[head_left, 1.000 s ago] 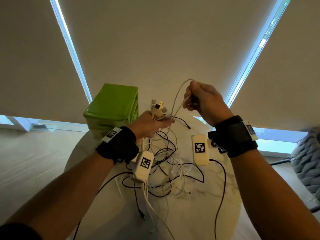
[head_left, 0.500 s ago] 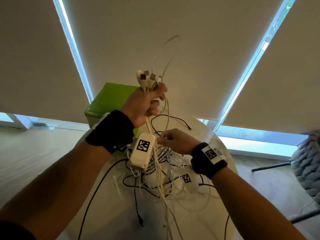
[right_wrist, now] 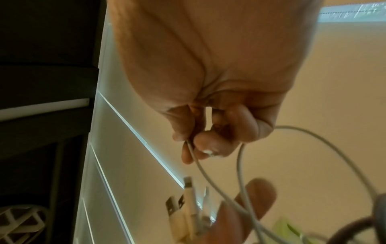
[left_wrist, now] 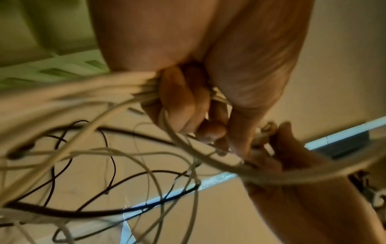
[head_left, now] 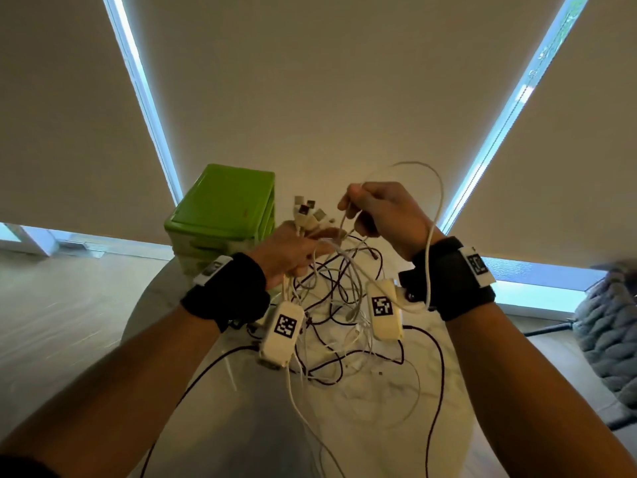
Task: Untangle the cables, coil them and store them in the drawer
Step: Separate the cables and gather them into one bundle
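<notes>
A tangle of white and black cables [head_left: 339, 317] lies on the round white table [head_left: 248, 419]. My left hand [head_left: 293, 251] grips a bunch of white cables [left_wrist: 133, 89] with the plug ends [head_left: 306, 213] sticking up above the fingers; the plugs [right_wrist: 188, 209] also show in the right wrist view. My right hand [head_left: 375, 212], raised just right of the left, pinches one white cable [right_wrist: 194, 156] between thumb and fingers. That white cable [head_left: 432, 208] loops up and over the right wrist. The green drawer unit [head_left: 224, 215] stands behind the left hand.
Black cables [head_left: 437, 370] trail over the table's near and right parts. A grey knitted seat [head_left: 610, 326] stands at the right beyond the table. Blinds [head_left: 327, 81] cover the windows behind.
The left hand has come down from its raised position with the plug bunch. The right hand has risen from the tangle, drawing a white cable up into a loop.
</notes>
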`<action>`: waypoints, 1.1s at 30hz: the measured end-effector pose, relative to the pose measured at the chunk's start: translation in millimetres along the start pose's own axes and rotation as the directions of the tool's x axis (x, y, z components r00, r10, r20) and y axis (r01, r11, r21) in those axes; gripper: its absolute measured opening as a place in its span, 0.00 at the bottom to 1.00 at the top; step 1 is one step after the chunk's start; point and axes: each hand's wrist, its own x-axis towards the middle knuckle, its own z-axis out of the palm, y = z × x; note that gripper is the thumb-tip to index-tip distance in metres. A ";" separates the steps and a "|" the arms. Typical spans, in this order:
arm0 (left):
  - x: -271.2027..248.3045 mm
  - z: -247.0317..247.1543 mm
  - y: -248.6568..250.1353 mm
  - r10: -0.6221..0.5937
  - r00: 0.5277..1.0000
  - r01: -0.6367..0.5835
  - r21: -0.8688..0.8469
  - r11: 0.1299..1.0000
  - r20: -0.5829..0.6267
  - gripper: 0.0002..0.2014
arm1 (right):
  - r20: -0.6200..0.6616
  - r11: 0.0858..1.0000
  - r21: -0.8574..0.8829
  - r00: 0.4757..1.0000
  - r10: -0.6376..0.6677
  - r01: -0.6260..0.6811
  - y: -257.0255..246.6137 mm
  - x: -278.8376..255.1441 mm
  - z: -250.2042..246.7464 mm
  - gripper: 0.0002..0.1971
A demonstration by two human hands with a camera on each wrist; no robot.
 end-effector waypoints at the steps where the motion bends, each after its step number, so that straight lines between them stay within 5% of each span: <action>1: 2.1 5.9 -0.5 0.030 0.999 -0.030 0.030 0.999 -0.013 0.02 | 0.004 1.000 0.002 1.000 -0.018 0.018 -2.3 0.6 0.8 0.17; 5: 8.3 14.3 -1.8 0.114 0.980 -0.115 0.000 0.993 -0.163 0.08 | 0.133 0.959 -0.251 0.986 -0.101 0.132 -3.3 -1.1 -2.0 0.12; 7: 8.2 8.2 0.6 0.083 0.972 -0.104 -0.085 0.991 -0.220 0.10 | 0.258 0.815 -0.557 0.966 -0.012 0.159 7.3 -2.6 -6.4 0.16; 9: 8.2 -2.7 1.8 0.059 0.968 -0.098 -0.151 0.984 -0.243 0.12 | 0.255 0.729 -0.676 0.962 0.097 0.106 23.0 -3.9 -12.6 0.08; 10: 8.1 -9.4 1.2 0.037 0.966 -0.084 -0.174 0.981 -0.257 0.13 | 0.188 0.734 -0.677 0.977 0.099 0.056 32.0 -3.7 -18.2 0.08; 12: 6.5 -20.1 -3.1 -0.012 0.956 -0.053 -0.213 0.976 -0.293 0.13 | -0.132 0.889 -0.436 0.987 0.093 -0.142 49.4 -0.1 -33.9 0.10; 13: 4.6 -21.9 -5.8 -0.028 0.953 -0.042 -0.223 0.974 -0.302 0.14 | -0.299 0.954 -0.186 0.939 0.173 -0.235 54.3 1.5 -41.3 0.09; 15: 0.4 -17.7 -7.0 -0.030 0.950 -0.038 -0.211 0.977 -0.311 0.14 | -0.436 0.933 0.201 0.826 0.358 -0.298 62.1 3.2 -46.6 0.07; 17: -0.3 -10.4 -1.1 -0.004 0.951 -0.062 -0.204 0.977 -0.309 0.14 | -0.514 0.912 0.251 0.754 0.410 -0.325 75.6 8.4 -42.2 0.05; 19: 0.3 -7.3 6.8 0.020 0.961 -0.093 -0.253 0.963 -0.277 0.14 | -0.591 0.899 -0.003 0.726 0.352 -0.437 87.1 10.6 -39.2 0.08; 22: -1.7 -9.1 11.3 0.045 0.976 -0.111 -0.311 0.944 -0.211 0.14 | -0.490 0.648 -0.523 0.818 0.302 -0.553 93.1 1.7 -36.0 0.25; 24: -3.5 -7.4 11.1 0.059 0.981 -0.114 -0.298 0.948 -0.187 0.15 | -0.326 0.583 -0.720 0.925 0.193 -0.376 99.4 -1.0 -23.4 0.37; 26: -3.8 -6.8 11.3 0.070 0.981 -0.121 -0.291 0.949 -0.181 0.15 | -0.116 0.636 -0.766 0.993 0.007 -0.094 105.6 -1.7 -5.8 0.41; 29: -1.8 -15.6 10.3 0.057 0.977 -0.121 -0.311 0.943 -0.206 0.16 | 0.045 0.801 -0.561 0.974 -0.224 0.210 112.7 -2.8 5.9 0.18; 30: -1.6 -20.6 9.9 0.043 0.974 -0.118 -0.332 0.936 -0.224 0.16 | 0.066 0.833 -0.508 0.974 -0.218 0.221 106.8 -6.8 6.4 0.08; 31: -1.1 -26.7 9.2 0.027 0.970 -0.116 -0.362 0.925 -0.241 0.17 | 0.068 0.861 -0.477 0.984 -0.167 0.179 106.4 -7.2 3.0 0.08; 33: -1.6 -40.4 6.0 -0.001 0.967 -0.116 -0.448 0.887 -0.253 0.19 | -0.016 0.902 -0.432 1.000 0.004 -0.011 110.5 -7.0 -7.0 0.21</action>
